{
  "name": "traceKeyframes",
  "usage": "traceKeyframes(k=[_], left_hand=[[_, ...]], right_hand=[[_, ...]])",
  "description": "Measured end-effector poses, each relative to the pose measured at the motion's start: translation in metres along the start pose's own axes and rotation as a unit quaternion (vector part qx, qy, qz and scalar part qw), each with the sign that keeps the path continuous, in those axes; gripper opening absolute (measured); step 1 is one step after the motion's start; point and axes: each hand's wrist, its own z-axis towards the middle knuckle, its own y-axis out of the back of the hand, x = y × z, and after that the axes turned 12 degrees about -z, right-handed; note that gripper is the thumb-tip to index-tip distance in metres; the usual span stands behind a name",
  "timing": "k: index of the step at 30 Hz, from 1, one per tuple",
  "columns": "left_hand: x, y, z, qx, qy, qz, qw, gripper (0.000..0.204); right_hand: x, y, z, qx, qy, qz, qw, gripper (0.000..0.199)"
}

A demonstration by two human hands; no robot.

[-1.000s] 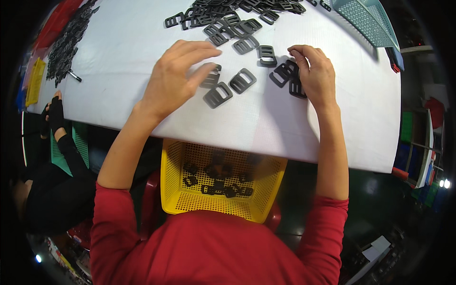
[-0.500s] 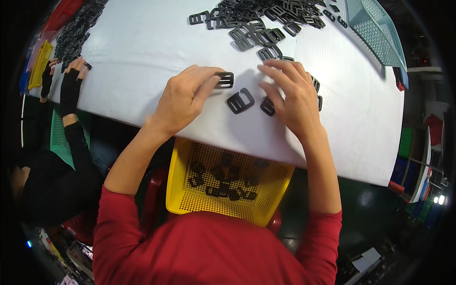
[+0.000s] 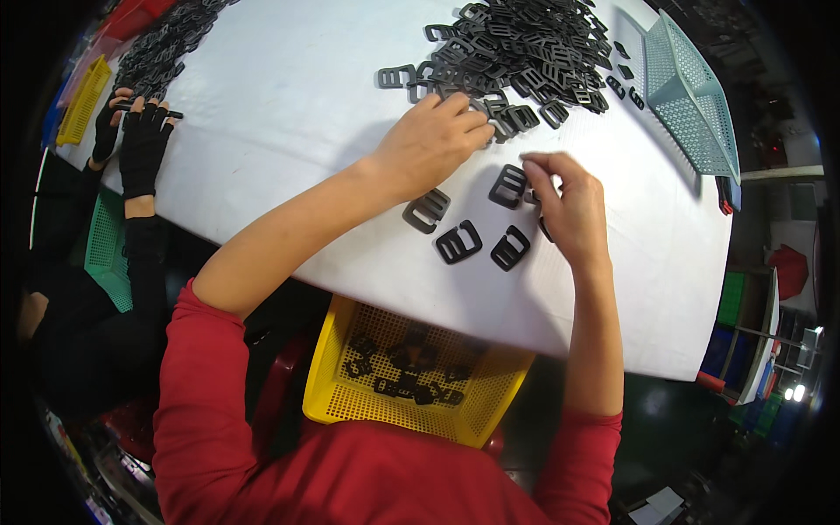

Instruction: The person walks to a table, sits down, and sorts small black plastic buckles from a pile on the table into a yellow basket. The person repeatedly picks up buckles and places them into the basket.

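My left hand (image 3: 429,144) reaches across the table to the near edge of a pile of black plastic strap buckles (image 3: 538,52). Its fingers are bent and slightly apart over the nearest buckles, and I see nothing gripped. My right hand (image 3: 573,206) pinches thumb and forefinger at the corner of a black buckle (image 3: 507,186). Another buckle is partly hidden under that hand. Closer to me lie a buckle (image 3: 427,211) below my left forearm, a second buckle (image 3: 459,242) and a third one (image 3: 510,248). Each has a barred frame with an open hook side.
A yellow basket (image 3: 319,385) with several black pieces sits below the table edge. At the far right stands a pale blue basket (image 3: 691,96) beside a few loose pieces. On the left, a person's black-gloved hand (image 3: 144,144) works by another dark pile (image 3: 166,52).
My left hand has let go of its buckle, which lies on the table, and moved away to the pile. My right hand has closed to a pinch. The view has shifted.
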Motion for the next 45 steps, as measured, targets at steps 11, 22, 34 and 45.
traceKeyframes(k=[11,22,34,45], left_hand=[[0.007,0.017,-0.01,-0.081,0.061,-0.143,0.984,0.022],[0.017,0.006,0.004,-0.065,0.16,-0.26,0.95,0.019],[0.029,0.018,-0.007,-0.098,0.191,-0.238,0.947,0.016],[0.027,0.026,-0.006,-0.083,0.217,-0.253,0.939,0.017]], right_hand=[[-0.029,-0.003,0.027,-0.083,0.1,-0.364,0.922,0.026],[-0.011,-0.025,0.039,-0.05,0.056,-0.118,0.99,0.028],[-0.095,0.015,0.048,-0.086,0.058,-0.351,0.931,0.032],[-0.045,0.007,-0.03,-0.123,0.16,-0.19,0.961,0.026]])
